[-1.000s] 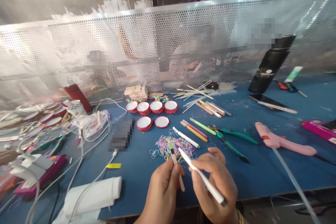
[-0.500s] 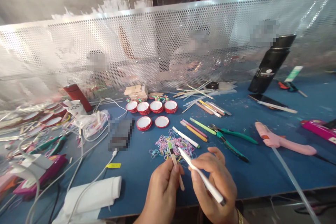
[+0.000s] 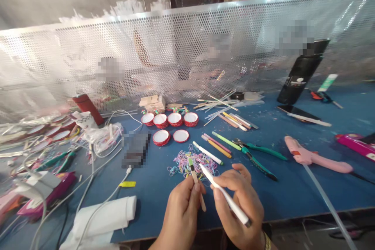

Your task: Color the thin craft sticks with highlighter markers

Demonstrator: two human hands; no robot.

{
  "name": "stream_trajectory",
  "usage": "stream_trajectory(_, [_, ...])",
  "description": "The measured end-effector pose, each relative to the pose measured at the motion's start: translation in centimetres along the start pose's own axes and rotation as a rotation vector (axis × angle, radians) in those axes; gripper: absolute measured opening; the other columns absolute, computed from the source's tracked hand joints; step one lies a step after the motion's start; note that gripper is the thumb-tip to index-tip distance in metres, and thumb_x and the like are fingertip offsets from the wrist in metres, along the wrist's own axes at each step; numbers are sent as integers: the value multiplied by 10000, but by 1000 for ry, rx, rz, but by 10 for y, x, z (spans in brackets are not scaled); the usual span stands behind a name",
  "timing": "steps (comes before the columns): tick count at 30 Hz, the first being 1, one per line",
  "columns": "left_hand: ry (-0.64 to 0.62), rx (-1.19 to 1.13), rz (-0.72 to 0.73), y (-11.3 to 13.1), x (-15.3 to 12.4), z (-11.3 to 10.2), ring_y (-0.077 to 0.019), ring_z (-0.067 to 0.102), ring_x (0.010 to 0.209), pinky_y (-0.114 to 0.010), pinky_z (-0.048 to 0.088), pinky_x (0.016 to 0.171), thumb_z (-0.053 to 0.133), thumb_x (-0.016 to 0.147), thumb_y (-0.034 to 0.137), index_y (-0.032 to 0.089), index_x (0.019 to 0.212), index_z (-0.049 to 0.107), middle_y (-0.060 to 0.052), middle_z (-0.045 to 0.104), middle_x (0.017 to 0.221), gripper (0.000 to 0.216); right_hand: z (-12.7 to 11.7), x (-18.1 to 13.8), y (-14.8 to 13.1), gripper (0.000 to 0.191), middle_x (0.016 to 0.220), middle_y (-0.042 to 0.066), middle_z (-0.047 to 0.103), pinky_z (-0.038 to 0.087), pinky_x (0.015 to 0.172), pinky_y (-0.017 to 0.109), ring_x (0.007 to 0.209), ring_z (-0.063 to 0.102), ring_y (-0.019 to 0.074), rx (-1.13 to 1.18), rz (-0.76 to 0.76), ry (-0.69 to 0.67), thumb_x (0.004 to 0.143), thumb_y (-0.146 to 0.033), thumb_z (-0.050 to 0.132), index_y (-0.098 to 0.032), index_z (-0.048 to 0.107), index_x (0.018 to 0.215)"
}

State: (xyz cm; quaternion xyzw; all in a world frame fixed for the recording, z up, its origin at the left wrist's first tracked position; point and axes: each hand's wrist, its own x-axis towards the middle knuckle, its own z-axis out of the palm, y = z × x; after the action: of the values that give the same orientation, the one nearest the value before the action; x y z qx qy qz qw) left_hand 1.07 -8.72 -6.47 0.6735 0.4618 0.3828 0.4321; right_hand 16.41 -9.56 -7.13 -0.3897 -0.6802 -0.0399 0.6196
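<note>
Pinched in my left hand [image 3: 184,207] is a flat wooden craft stick [image 3: 195,177], its far end coloured green with a black band below. My right hand [image 3: 241,203] holds a white marker pen [image 3: 227,197] like a pencil, its tip pointing up and left, close beside the stick. Whether tip and stick touch, I cannot tell. Just beyond both hands lies a heap of small coloured rubber bands [image 3: 181,162]. A white marker with a green end [image 3: 208,153] rests at the heap's edge, and several coloured markers [image 3: 216,146] lie behind it.
Red-rimmed white round pieces [image 3: 181,136] stand in stacks behind the bands. On the right are green-handled pliers [image 3: 258,156], a pink glue gun [image 3: 318,158] and a black bottle [image 3: 301,74]. A phone [image 3: 136,148], cables and a white roll [image 3: 104,215] lie left. A perforated screen [image 3: 164,54] spans the back.
Both hands keep the same hold on stick and marker, in nearly the same place. The view has shifted very slightly.
</note>
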Motion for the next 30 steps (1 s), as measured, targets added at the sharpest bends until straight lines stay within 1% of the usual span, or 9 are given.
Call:
stream_trajectory(6, [-2, 8, 3, -1, 0, 0, -139, 476, 666, -251, 352, 635, 371, 1051, 470, 198, 793, 523, 8, 540, 712, 405, -2, -2, 1, 196, 800, 6, 665, 351, 1052, 481, 759, 649, 161, 17, 7, 5, 879, -61, 554, -160, 613, 1038])
stream_trajectory(13, [-9, 3, 6, -1, 0, 0, -143, 495, 667, -244, 352, 627, 382, 1048, 459, 199, 819, 539, 4, 558, 718, 380, 0, -2, 1, 151, 764, -10, 651, 352, 1053, 473, 723, 648, 152, 36, 28, 22, 888, -73, 551, -172, 612, 984])
stream_trajectory(23, [-7, 33, 16, -1, -1, 0, -139, 478, 652, -247, 343, 626, 379, 1053, 442, 200, 796, 531, 8, 554, 704, 385, 2, -4, 1, 149, 767, -13, 657, 348, 1071, 485, 730, 658, 159, 38, 48, 55, 857, -80, 588, -179, 584, 968])
stream_trajectory(30, [-10, 26, 23, 1, -1, 0, -134, 472, 645, -243, 345, 624, 385, 1054, 442, 202, 783, 520, 16, 541, 695, 387, 1, -1, -1, 132, 757, -16, 660, 340, 1073, 476, 704, 661, 147, 39, 46, 28, 860, -65, 586, -188, 578, 909])
